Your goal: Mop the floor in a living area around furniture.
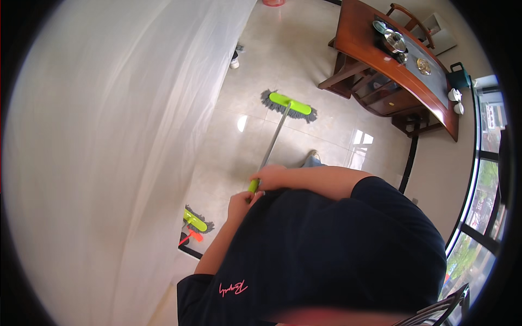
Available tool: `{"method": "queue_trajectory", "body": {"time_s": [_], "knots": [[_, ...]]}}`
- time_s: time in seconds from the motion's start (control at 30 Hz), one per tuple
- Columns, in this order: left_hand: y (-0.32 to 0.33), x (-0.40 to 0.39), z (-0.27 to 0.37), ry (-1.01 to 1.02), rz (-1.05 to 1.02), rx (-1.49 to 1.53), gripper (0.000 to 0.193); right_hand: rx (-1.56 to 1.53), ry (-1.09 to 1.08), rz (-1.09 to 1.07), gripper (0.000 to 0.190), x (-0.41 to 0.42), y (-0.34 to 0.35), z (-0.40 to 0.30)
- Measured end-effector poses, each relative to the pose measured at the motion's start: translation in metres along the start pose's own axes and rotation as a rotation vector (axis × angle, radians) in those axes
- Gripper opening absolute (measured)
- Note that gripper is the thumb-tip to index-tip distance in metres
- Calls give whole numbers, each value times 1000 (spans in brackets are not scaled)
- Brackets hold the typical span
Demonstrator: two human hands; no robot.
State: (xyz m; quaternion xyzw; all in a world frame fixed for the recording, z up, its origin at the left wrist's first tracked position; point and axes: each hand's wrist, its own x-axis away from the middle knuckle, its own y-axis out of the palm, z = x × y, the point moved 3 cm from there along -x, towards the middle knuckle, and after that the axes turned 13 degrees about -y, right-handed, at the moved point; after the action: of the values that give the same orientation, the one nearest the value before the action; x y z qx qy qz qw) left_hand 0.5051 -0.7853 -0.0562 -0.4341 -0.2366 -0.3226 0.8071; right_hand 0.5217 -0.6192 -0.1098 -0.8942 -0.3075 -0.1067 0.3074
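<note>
A dust mop with a lime green plate and a grey fringed head (290, 103) lies flat on the glossy tiled floor ahead of me. Its metal pole slants back to my body and ends in a green grip. My right hand (270, 177) is closed round the pole at the upper part of the grip. Just below it, close to my dark shirt, my left hand (240, 203) holds the grip near its end; my fingers partly hide that end.
A translucent plastic sheet (122, 142) hangs along the left, with a shoe (234, 62) at its edge. A second green mop head (196, 221) and a red tool (195, 235) are at lower left. A wooden table (355, 30) bearing a pot (394, 40) stands at upper right, near windows.
</note>
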Motion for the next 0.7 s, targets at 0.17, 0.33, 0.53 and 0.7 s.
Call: {"method": "queue_trajectory", "body": {"time_s": [0.17,0.33,0.53,0.7], "knots": [[36,-54,48,101,111,-17,46,-7,139,62,49,14,-27,56],[69,-67,79,143,149,56,45,-77,181,168,55,41,-38,102],[59,-30,65,51,1,98,42,-143,-34,114,55,34,-12,104],[8,30,35,-46,-36,93,40,-335,-206,-125,54,32,-15,36]]}}
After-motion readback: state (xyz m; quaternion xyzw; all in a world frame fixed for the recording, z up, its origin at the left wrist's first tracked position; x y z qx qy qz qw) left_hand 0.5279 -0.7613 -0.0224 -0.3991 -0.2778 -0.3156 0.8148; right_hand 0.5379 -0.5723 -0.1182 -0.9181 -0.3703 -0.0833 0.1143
